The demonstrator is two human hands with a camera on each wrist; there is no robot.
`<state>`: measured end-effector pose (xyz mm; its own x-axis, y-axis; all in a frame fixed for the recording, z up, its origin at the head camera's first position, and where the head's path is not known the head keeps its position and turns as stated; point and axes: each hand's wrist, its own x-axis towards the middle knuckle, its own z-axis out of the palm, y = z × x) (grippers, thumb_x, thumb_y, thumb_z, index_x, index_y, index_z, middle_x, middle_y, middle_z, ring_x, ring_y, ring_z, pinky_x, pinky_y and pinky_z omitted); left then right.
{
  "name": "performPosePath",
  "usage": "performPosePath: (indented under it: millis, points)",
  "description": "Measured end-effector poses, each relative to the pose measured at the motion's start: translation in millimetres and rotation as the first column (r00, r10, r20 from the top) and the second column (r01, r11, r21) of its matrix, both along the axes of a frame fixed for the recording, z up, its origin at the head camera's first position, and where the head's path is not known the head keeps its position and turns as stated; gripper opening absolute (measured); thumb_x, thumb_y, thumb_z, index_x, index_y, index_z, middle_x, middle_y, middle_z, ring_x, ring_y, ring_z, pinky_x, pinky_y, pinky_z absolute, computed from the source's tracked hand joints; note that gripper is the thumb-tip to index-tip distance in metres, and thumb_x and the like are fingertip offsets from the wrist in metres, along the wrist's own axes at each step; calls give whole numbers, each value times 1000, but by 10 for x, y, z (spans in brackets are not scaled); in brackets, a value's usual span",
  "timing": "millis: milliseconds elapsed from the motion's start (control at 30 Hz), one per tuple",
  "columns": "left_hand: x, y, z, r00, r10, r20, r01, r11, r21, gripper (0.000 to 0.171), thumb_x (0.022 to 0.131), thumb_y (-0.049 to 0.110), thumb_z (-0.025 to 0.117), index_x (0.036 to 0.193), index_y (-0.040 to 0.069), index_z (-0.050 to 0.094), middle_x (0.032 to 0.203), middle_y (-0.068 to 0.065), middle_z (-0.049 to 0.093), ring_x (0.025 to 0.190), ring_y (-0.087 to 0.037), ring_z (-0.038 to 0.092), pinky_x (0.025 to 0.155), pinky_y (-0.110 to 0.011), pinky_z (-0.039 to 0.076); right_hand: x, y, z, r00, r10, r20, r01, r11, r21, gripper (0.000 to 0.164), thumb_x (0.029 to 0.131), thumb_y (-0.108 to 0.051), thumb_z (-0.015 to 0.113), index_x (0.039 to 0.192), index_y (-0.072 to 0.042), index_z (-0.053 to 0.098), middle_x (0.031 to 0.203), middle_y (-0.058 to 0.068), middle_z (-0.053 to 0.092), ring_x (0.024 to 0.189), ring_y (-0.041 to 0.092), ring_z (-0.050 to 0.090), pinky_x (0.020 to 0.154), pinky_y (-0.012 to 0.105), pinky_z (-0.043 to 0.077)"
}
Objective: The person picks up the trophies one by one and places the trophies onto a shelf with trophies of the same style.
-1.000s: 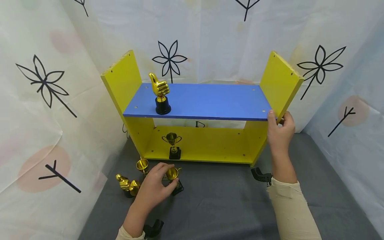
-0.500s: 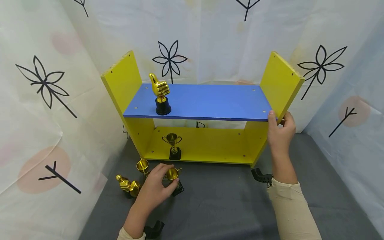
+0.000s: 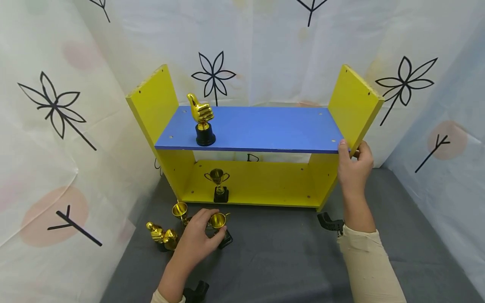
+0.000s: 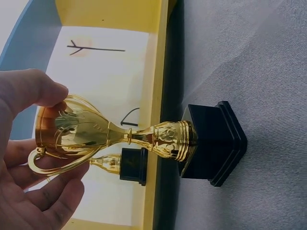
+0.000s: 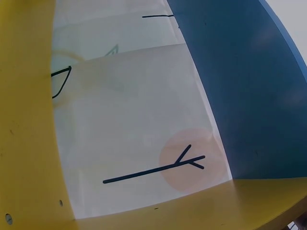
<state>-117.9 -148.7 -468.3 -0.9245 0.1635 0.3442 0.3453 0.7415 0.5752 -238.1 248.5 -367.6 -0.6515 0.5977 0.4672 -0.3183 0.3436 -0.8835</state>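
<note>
My left hand [image 3: 197,239] pinches the rim of a gold trophy cup [image 4: 79,127], thumb on one side and fingers on the other. Its black base [image 4: 211,143] stands over the grey cloth in front of the shelf. At the far right, my right hand [image 3: 354,172] grips the yellow side panel [image 3: 352,109] of the shelf unit, thumb at the corner of the blue board [image 3: 265,128]. A gold thumbs-up trophy [image 3: 202,120] stands on the blue board's left part. Another trophy cup [image 3: 217,181] stands on the yellow bottom board [image 3: 265,183].
Left of my left hand are a further gold cup [image 3: 179,210] and a gold thumbs-up trophy [image 3: 155,231] with a rounded gold piece [image 3: 170,239] beside it. A patterned white cloth [image 3: 280,54] hangs behind the shelf. Grey cloth [image 3: 273,252] covers the table.
Both hands keep their holds and hardly move. The view shifts very slightly; the trophies and shelf stay where they were.
</note>
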Motion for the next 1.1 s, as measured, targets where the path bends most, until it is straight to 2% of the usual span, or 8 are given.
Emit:
performPosePath:
  millis: [167,400,700,967,1100]
  points:
    - [3,20,-24,1000,15,3,-15,1000,8,49,87,23,89,131,10,71,117,0,70,102,-13,67,84,-41,60,11,0,10,1000,1,3,-1,1000,2,31,101,-32,65,118,-6,71,98,-23,58,86,6,50,74,25,41]
    - [15,41,-52,1000,16,10,-17,999,45,49,87,21,90,131,11,70,118,1,70,103,-14,68,85,-40,60,34,-34,26,1000,11,1,-11,1000,2,31,102,-32,66,118,-6,71,97,-22,58,85,6,50,73,25,42]
    - [14,74,-14,1000,2,23,-3,998,55,48,88,21,89,131,11,70,116,2,69,101,-11,67,84,-39,60,200,-169,204,1000,20,-21,-21,1000,-10,34,102,-29,64,118,1,69,95,-21,57,84,7,48,72,24,41]
    - [9,98,-33,999,-19,27,17,996,92,50,87,19,89,132,10,69,114,3,68,97,-10,65,82,-41,61,158,-149,163,1000,13,-13,-14,1000,-17,35,101,-29,64,119,0,70,96,-21,57,85,7,49,72,24,40]
    - [0,106,-53,999,-37,27,34,993,111,50,88,20,89,133,11,68,113,4,67,92,-15,65,78,-38,60,115,-118,113,1000,9,-21,-9,1000,-12,32,102,-29,65,117,-1,70,95,-21,57,85,6,49,73,25,40]
